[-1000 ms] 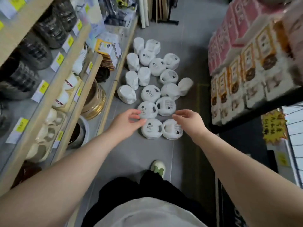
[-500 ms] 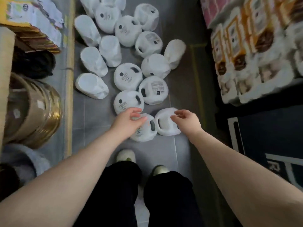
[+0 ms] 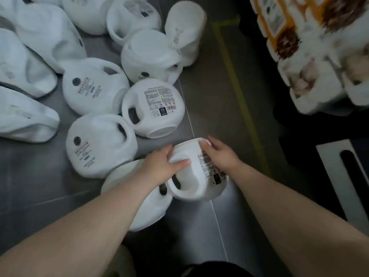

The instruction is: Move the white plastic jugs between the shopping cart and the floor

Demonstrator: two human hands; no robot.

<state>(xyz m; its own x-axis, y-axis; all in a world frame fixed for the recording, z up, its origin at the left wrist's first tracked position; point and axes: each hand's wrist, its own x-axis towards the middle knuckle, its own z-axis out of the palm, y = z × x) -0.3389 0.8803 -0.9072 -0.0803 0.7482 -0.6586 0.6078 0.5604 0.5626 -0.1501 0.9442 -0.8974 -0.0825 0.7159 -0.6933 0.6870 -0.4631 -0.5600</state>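
Several white plastic jugs lie on their sides on the grey tiled floor (image 3: 209,96). The nearest jug (image 3: 197,176) has a printed label and a loop handle facing me. My left hand (image 3: 162,166) grips its left side, thumb across the top face. On its right side my right hand (image 3: 218,154) holds it with fingers curved over the edge. Another jug (image 3: 145,208) lies partly under my left forearm. A labelled jug (image 3: 153,106) rests just beyond. No shopping cart is in view.
Stacked white product packs (image 3: 319,62) fill a low shelf on the right. A yellow tape line (image 3: 237,90) runs along the floor. A dark mat with a white mark (image 3: 339,176) lies at the right. More jugs (image 3: 26,64) crowd the far left.
The view has dropped much closer to the floor. Both hands, which hovered over the two nearest jugs, now clasp the right one from both sides.
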